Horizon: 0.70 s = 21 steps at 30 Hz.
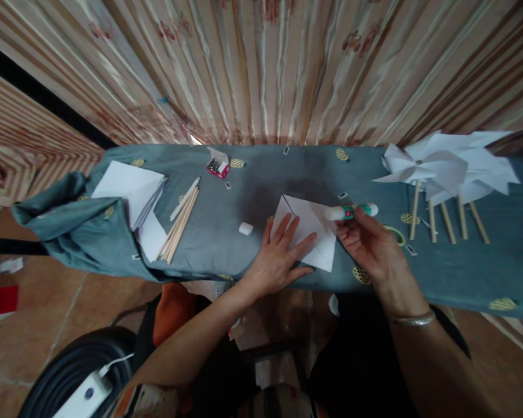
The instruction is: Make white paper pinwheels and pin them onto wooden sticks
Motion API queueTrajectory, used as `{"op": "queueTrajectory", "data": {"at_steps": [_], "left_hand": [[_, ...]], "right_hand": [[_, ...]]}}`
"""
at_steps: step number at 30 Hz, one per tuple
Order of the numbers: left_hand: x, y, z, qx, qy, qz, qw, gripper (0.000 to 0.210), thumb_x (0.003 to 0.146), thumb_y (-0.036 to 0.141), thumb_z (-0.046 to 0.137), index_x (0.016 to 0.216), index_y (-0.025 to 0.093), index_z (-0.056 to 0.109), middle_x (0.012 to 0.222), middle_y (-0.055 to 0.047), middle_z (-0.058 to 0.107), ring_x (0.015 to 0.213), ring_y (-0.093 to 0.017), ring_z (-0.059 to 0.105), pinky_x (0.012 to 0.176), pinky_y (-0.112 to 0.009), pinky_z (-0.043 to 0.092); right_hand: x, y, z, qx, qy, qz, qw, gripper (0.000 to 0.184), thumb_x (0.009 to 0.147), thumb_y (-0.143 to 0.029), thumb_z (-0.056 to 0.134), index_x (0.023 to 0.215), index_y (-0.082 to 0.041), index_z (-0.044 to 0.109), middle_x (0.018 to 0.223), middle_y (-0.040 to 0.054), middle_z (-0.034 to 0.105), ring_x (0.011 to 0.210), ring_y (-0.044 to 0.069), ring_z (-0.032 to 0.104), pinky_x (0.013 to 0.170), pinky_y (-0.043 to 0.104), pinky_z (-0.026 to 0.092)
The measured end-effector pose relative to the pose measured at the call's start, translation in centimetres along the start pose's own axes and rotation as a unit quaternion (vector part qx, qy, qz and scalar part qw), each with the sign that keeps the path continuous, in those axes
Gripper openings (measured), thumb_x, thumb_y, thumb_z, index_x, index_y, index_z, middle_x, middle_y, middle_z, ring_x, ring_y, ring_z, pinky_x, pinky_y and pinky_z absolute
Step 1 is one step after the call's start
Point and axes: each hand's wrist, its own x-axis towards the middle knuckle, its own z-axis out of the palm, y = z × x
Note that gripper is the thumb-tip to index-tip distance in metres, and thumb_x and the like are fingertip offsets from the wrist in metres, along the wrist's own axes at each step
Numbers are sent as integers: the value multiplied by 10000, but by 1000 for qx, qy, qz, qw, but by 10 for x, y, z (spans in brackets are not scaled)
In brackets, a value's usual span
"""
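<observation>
A square of white paper [326, 232] with slits running in from its corners lies on the cloth in front of me. My left hand [279, 255] rests flat on it, fingers spread. In my right hand [370, 244] is a glue stick [348, 212] with a green label, its uncapped white end pointing left over the paper's upper right edge. The white glue cap [246, 228] lies by itself to the left of the paper. To the right of that hand, a small green ring of tape [396, 235] is partly hidden.
Paper pinwheels [444, 168] on wooden sticks lie at the right. At the left are folded white sheets [126, 186], several wooden sticks [181, 226] and a white pen [185, 198]. An opened red box [218, 165] of small metal pieces sits near the curtain [261, 75].
</observation>
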Motion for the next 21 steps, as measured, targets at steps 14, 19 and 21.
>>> {"op": "queueTrajectory", "data": {"at_steps": [14,19,21], "left_hand": [[-30,-72,-46,-67,47,-181,980,425,808,188,610,1229,131,623,1283,-150,637,1234,-283,555,1057,-484,457],[-33,-74,-53,-63,40,-185,980,452,768,62,533,1189,173,655,1299,-115,636,1216,-250,577,1055,-447,476],[-32,-73,-54,-67,46,-196,977,365,808,84,533,1134,159,679,1211,-117,677,1155,-249,607,1028,-435,492]], "right_hand": [[-13,3,24,-6,-42,76,996,237,697,-358,807,891,-261,711,883,-10,769,818,176,749,815,314,624],[-14,7,31,-25,-66,95,993,287,692,-391,815,912,-232,722,802,11,756,669,165,726,686,303,634],[-15,8,35,-11,-64,98,993,313,645,-380,848,896,-234,730,824,12,758,669,162,724,699,301,634]]}}
